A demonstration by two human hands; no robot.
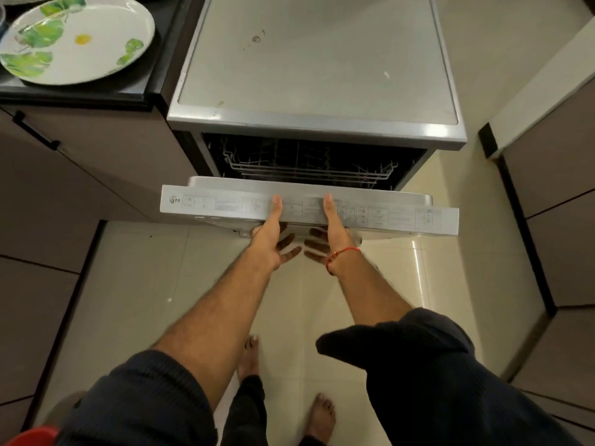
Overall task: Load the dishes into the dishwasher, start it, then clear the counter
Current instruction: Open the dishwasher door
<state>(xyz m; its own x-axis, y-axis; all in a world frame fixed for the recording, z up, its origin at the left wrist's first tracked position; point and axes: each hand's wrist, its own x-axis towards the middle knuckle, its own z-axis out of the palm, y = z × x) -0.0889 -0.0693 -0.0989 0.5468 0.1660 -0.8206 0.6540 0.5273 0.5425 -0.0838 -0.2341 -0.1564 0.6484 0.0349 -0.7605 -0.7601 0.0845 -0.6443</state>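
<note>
A silver dishwasher (315,69) stands in front of me with its door (402,217) tilted partly open. The control strip along the door's top edge faces up. Behind the gap I see the wire rack (309,165) in the dark tub. My left hand (270,239) grips the door's top edge, thumb on the control strip and fingers underneath. My right hand (331,233), with a red thread at the wrist, holds the same edge a little to the right in the same way. A white plate (77,40) with green leaves and a yellow spot lies on the black counter (96,94) at the upper left.
Brown cabinet fronts (64,175) with a black handle run along the left, and more cabinet fronts (560,175) line the right. Glossy cream floor tiles (161,284) lie below, with my bare feet near the bottom. A red object (35,437) peeks in at the lower left corner.
</note>
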